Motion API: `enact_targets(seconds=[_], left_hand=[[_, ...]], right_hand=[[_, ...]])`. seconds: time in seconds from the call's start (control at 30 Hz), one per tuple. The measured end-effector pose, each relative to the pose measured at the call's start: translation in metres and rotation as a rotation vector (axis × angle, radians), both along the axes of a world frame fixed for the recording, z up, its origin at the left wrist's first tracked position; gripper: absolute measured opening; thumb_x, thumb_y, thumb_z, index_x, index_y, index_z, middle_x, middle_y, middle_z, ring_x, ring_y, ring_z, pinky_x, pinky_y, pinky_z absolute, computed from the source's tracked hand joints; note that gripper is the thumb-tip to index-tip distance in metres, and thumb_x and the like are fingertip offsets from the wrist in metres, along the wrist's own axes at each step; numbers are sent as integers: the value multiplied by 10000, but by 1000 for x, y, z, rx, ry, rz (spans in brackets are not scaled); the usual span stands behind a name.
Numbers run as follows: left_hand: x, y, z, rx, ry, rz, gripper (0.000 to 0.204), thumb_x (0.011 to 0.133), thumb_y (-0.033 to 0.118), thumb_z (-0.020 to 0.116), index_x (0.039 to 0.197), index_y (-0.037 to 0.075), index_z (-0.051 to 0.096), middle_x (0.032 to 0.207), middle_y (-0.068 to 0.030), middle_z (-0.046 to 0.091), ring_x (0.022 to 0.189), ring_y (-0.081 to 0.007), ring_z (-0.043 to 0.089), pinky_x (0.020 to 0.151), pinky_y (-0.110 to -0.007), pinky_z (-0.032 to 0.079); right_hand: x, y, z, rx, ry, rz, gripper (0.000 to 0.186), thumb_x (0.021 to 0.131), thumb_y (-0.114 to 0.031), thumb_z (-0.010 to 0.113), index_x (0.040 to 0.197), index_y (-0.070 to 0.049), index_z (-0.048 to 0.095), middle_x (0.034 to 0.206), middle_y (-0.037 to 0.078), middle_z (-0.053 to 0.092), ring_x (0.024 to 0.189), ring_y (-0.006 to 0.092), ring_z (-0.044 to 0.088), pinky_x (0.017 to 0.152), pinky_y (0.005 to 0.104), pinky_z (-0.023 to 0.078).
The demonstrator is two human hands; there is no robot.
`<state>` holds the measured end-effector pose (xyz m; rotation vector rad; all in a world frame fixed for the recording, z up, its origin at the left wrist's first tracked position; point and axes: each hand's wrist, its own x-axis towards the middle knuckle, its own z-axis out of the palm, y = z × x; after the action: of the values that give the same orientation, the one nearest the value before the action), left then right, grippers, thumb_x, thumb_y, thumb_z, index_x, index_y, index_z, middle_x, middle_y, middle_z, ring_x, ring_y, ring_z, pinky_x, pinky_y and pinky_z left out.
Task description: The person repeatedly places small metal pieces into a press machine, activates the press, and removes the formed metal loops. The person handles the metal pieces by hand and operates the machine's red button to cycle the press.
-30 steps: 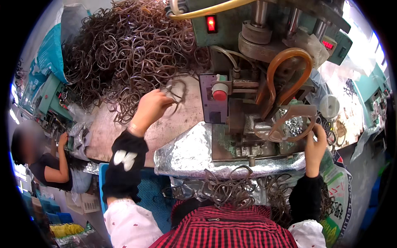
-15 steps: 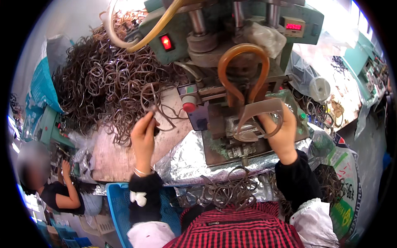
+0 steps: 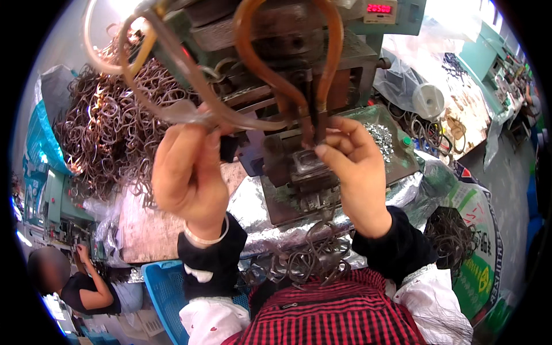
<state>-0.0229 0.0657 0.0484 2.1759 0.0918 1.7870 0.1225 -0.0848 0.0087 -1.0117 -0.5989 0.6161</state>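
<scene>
My left hand [image 3: 190,178] is raised at the left of the press. Its closed fingers grip a curved, translucent brown plastic band [image 3: 172,46], which arches up close to the camera and hides part of the press. One end of the band runs across toward the die. My right hand [image 3: 359,172] is at the die block [image 3: 307,164], thumb and fingers pinched together beside the lower ends of an amber hose loop [image 3: 241,34]. What that pinch holds, if anything, I cannot make out.
A large heap of curved brown bands [image 3: 109,121] covers the table's left. More bands [image 3: 316,256] lie near my lap, above a blue basket [image 3: 158,287]. Metal bits [image 3: 379,141] lie on the press base. A co-worker [image 3: 95,282] sits at far left.
My left hand has risen from the heap's edge toward the press, with a band in it. The band seen in my right hand is gone from there; that hand now pinches at the die. The view has shifted.
</scene>
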Motion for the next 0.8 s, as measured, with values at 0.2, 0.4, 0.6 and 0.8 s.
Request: enact_targets(seconds=[0.2, 0.4, 0.6, 0.8], left_hand=[[-28, -38, -15, 51, 170, 64, 276, 932, -43, 585, 1205, -72, 611, 864, -177, 696, 664, -179, 605, 574, -273, 487], [5, -53, -37, 200, 379, -128, 480, 643, -172, 622, 1084, -10, 719, 971, -166, 679, 750, -283, 667, 652, -325, 539], [20, -51, -41, 295, 371, -132, 398, 688, -159, 646, 1059, -32, 708, 951, -166, 708, 763, -288, 685, 656, -346, 562], [28, -53, -47, 269, 313, -155, 364, 689, -159, 657, 1027, -30, 702, 979, -158, 720, 802, -292, 696, 661, -351, 566]], right_hand=[[14, -43, 11, -102, -584, 53, 595, 843, 3, 630, 1419, -23, 483, 1337, 176, 588, 1234, 307, 585, 1038, 394, 453], [78, -106, -57, -1050, -1119, -564, 368, 753, -206, 789, 1065, -44, 684, 959, 109, 634, 1029, 316, 574, 847, 434, 472], [97, -66, -87, -907, -1252, -735, 162, 746, -193, 768, 807, -85, 664, 876, 59, 617, 905, 280, 596, 692, 429, 487], [119, -42, -84, -736, -1264, -755, 78, 768, -133, 720, 784, -91, 657, 796, 59, 628, 823, 287, 614, 678, 422, 497]])
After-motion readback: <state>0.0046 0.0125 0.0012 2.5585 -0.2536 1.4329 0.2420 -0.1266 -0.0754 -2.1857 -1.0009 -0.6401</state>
